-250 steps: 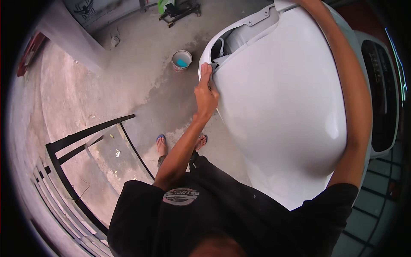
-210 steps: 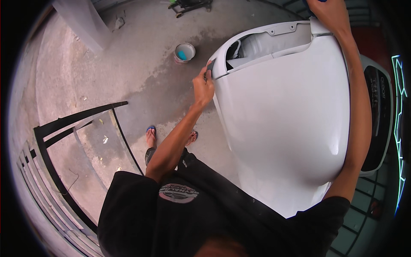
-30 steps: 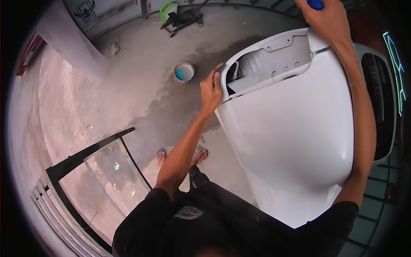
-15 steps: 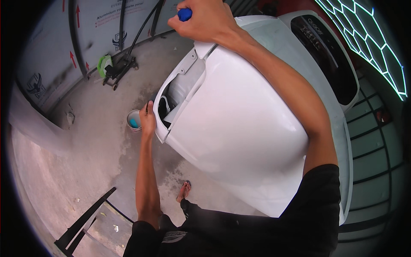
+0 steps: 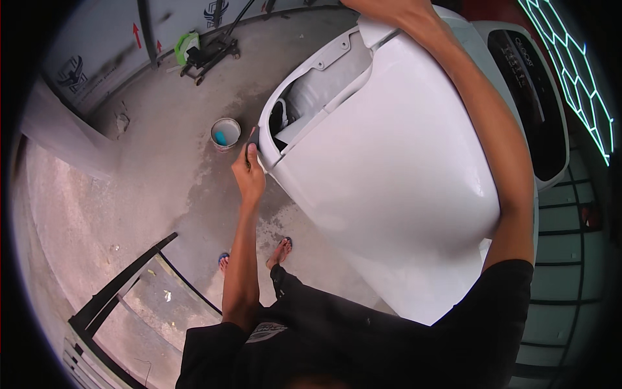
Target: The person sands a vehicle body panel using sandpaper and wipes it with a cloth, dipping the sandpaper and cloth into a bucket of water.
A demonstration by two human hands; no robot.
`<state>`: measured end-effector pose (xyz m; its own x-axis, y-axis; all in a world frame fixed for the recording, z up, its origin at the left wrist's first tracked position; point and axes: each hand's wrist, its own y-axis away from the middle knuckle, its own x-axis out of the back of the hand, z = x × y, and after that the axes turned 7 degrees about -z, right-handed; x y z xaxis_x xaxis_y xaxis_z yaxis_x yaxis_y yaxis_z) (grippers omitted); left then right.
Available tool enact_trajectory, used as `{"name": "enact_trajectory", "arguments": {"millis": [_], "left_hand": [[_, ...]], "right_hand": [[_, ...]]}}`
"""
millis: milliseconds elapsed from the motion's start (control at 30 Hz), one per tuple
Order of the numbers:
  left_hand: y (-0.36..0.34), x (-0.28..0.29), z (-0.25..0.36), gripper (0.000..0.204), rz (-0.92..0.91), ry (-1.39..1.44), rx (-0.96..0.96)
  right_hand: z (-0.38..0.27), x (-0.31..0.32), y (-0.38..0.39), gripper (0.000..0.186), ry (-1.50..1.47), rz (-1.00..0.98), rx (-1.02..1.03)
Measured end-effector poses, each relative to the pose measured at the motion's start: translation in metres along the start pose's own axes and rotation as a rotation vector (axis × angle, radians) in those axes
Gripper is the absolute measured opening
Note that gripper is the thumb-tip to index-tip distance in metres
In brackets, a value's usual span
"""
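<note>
A white car's rear corner fills the middle, with a smooth body panel (image 5: 389, 155) and an open lamp recess (image 5: 314, 91) at its left edge. My left hand (image 5: 249, 176) is closed on a dark grey flat piece (image 5: 253, 138), thumb laid along it. The piece is against or right beside the outer rim of the recess; its exact kind I cannot make out. Over the car's top edge reaches my right arm, and my right hand (image 5: 398, 11) is cut off by the upper border. Its fingers, and anything in them, are hidden.
A bucket (image 5: 225, 135) with something turquoise in it stands on the concrete floor, left of the car. Farther back are a trolley jack (image 5: 208, 59) and a bright green object (image 5: 188, 47). A black-framed stand (image 5: 123, 285) is at lower left, near my feet.
The view has shifted, so the car sits farther right. My left hand now shows the dark grey piece at the rim. My right hand, earlier closed on a blue object, has mostly left the picture.
</note>
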<state>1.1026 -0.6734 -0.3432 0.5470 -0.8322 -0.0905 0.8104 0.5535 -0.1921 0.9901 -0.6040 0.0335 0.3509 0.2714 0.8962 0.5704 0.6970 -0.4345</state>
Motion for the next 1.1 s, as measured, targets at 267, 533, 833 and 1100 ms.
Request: {"name": "enact_trajectory", "arguments": {"millis": [267,533,833,1100], "left_hand": [[-0.008,0.000,-0.010,0.041,-0.184,0.014,0.083],[-0.003,0.002,-0.024,0.040,-0.237,0.123,0.153],[-0.009,0.000,-0.008,0.035,-0.056,-0.016,0.011],[-0.001,-0.001,-0.021,0.036,0.079,0.081,-0.063]], "right_hand": [[0.000,-0.005,0.000,0.030,-0.015,-0.013,0.003],[0.002,-0.008,-0.001,0.029,0.056,-0.003,0.028],[0.000,-0.009,-0.004,0.030,0.004,0.015,0.068],[-0.001,-0.008,-0.002,0.029,0.022,0.016,0.041]]}}
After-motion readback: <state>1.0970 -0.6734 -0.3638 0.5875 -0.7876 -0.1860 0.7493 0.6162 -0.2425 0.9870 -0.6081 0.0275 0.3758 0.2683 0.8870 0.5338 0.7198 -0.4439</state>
